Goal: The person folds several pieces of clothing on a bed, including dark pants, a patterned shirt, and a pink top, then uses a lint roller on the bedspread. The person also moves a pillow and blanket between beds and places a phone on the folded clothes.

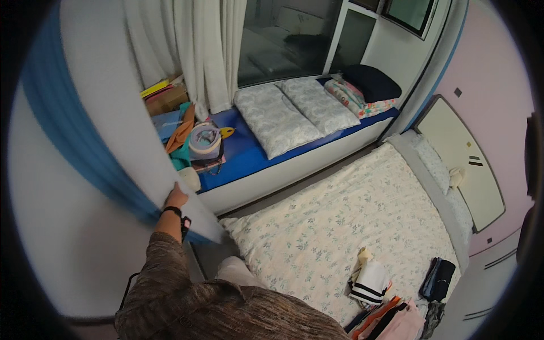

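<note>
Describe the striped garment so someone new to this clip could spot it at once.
Find the floral bed, then the clothes on its near side. The striped garment lies left of the dark pile and beyond the pink garment. Black bands across its white near end set it apart from both.

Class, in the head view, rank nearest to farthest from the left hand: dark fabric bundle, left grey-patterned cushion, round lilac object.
1. Round lilac object, left of centre.
2. Left grey-patterned cushion, upper middle.
3. Dark fabric bundle, upper right.
</note>
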Available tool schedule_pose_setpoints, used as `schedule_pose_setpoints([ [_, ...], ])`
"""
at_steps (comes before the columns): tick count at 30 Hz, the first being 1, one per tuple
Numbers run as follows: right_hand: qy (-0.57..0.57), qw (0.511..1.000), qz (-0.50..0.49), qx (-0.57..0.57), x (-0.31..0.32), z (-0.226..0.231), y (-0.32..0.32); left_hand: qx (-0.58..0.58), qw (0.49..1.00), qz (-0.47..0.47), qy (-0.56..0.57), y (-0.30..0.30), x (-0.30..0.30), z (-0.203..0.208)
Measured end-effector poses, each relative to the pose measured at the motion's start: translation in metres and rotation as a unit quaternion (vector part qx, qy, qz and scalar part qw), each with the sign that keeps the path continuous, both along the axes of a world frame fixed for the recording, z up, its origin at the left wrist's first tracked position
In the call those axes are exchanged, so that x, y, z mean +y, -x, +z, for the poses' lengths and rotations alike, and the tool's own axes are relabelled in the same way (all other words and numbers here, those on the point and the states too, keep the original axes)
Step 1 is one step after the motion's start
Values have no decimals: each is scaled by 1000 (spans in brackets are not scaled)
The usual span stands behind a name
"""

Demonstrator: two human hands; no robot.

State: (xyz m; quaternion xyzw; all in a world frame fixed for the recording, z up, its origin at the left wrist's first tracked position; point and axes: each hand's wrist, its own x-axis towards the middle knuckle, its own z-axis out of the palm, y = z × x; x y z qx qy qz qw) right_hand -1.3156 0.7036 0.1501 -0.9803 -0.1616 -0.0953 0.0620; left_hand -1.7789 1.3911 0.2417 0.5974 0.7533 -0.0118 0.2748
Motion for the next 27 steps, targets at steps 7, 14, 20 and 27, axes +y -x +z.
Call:
schedule_pose_setpoints([
  [7, -33, 993, -49, 106, 51, -7, 88, 264, 890, -231, 291, 21, 90, -50],
  [14, -95, 944, -149, 278, 140, -11, 163, 208, 854, -291, 377, 10, 150, -104],
  [20, -196, 873, -206, 396, 167, -19, 184, -367, 831, -15, 418, -41, 190, -116],
  [27, -302, 784, -260, 476, 92, -78, 192, -463, 812, -62, 349, -68, 206, -21],
])
